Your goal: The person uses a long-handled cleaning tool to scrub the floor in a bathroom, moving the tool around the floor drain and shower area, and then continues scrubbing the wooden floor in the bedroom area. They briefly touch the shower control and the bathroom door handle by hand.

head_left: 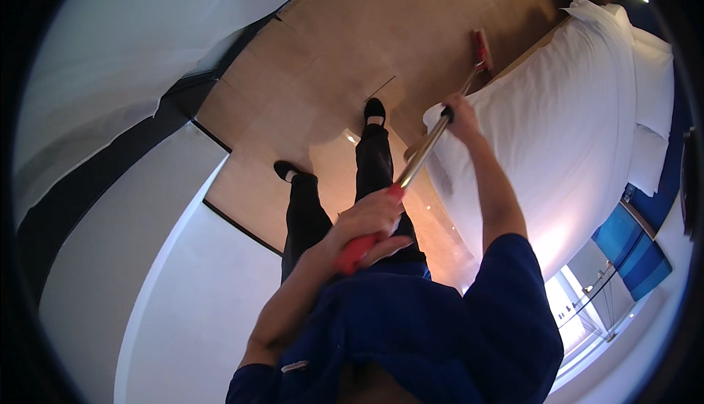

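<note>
Both my hands are on a long-handled floor mop with a silver pole [421, 160], a red grip and a narrow red head [481, 50]. My left hand [367, 221] wraps round the red grip at the near end, in front of my waist. Further along, my right hand [460, 116] is closed on the pole by a black collar. The pole slants away to the far right. Its head is down at the floor beside the bed, and its underside is hidden.
A bed with a white cover [543, 133] stands along the right, white pillows [653, 103] at its far side. Light tiled floor [323, 74] lies around my feet. A white curtain [132, 45] hangs at the left, and a pale low wall [198, 309] stands nearer.
</note>
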Action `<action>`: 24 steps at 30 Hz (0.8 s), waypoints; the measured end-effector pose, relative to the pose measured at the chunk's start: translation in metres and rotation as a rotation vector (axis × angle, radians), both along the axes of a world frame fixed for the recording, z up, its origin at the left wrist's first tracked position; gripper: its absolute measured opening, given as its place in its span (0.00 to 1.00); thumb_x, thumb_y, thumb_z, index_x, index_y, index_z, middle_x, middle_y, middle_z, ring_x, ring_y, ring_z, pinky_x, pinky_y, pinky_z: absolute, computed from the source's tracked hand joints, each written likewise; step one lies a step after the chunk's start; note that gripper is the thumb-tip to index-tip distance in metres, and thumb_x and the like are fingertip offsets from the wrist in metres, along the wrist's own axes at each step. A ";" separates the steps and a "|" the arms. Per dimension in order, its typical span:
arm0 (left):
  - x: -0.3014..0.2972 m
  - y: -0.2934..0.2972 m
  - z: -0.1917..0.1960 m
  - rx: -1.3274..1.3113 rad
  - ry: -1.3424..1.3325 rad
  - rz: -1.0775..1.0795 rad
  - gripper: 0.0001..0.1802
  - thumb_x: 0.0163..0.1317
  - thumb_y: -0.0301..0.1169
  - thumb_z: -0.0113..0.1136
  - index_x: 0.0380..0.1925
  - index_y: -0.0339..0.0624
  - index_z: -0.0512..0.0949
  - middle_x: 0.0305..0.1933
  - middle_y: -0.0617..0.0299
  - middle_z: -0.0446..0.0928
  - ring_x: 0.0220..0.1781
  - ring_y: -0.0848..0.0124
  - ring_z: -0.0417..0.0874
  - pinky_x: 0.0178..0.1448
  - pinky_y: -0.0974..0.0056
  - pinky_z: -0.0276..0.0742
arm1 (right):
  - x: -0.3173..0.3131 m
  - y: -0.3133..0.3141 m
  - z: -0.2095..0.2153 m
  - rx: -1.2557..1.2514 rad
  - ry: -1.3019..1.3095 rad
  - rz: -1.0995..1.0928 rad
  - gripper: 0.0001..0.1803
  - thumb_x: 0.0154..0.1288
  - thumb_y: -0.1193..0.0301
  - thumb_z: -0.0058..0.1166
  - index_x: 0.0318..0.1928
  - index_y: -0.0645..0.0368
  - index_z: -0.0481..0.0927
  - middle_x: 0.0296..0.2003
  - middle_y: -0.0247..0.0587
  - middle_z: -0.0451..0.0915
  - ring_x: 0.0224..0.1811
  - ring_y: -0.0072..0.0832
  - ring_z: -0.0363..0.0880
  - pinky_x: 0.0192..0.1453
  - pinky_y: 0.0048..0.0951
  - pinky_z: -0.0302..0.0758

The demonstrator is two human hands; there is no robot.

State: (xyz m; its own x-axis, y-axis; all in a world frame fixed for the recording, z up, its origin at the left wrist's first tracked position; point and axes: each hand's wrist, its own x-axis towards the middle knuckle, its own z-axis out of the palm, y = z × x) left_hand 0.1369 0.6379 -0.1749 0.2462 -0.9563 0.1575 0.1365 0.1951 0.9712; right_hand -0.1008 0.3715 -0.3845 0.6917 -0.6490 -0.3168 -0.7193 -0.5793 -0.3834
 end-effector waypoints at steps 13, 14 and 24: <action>0.172 0.383 0.302 0.310 -0.497 0.376 0.07 0.51 0.33 0.56 0.17 0.53 0.71 0.17 0.67 0.74 0.21 0.74 0.75 0.43 0.63 0.74 | 0.305 0.471 0.145 0.570 -0.669 0.468 0.12 0.45 0.71 0.60 0.33 0.53 0.76 0.29 0.40 0.75 0.39 0.41 0.76 0.45 0.40 0.69; 0.170 0.374 0.305 0.306 -0.504 0.418 0.08 0.50 0.32 0.54 0.15 0.54 0.70 0.15 0.68 0.73 0.19 0.75 0.74 0.41 0.65 0.73 | 0.317 0.467 0.144 0.570 -0.643 0.597 0.11 0.46 0.72 0.58 0.34 0.53 0.76 0.28 0.41 0.75 0.39 0.41 0.77 0.45 0.40 0.68; 0.130 0.333 0.191 0.213 -0.384 0.743 0.06 0.49 0.28 0.62 0.20 0.43 0.73 0.24 0.61 0.77 0.33 0.65 0.79 0.49 0.58 0.74 | 0.324 0.234 0.104 0.252 -0.665 0.670 0.17 0.48 0.68 0.61 0.41 0.55 0.79 0.38 0.42 0.79 0.43 0.44 0.78 0.48 0.40 0.75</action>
State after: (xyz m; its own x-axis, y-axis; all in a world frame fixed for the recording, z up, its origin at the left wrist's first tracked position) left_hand 0.2667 0.9704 0.0156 0.7861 -0.5870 0.1936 -0.2995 -0.0877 0.9501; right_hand 0.2231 0.6052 -0.2804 0.9803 -0.0231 0.1963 0.1373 -0.6349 -0.7603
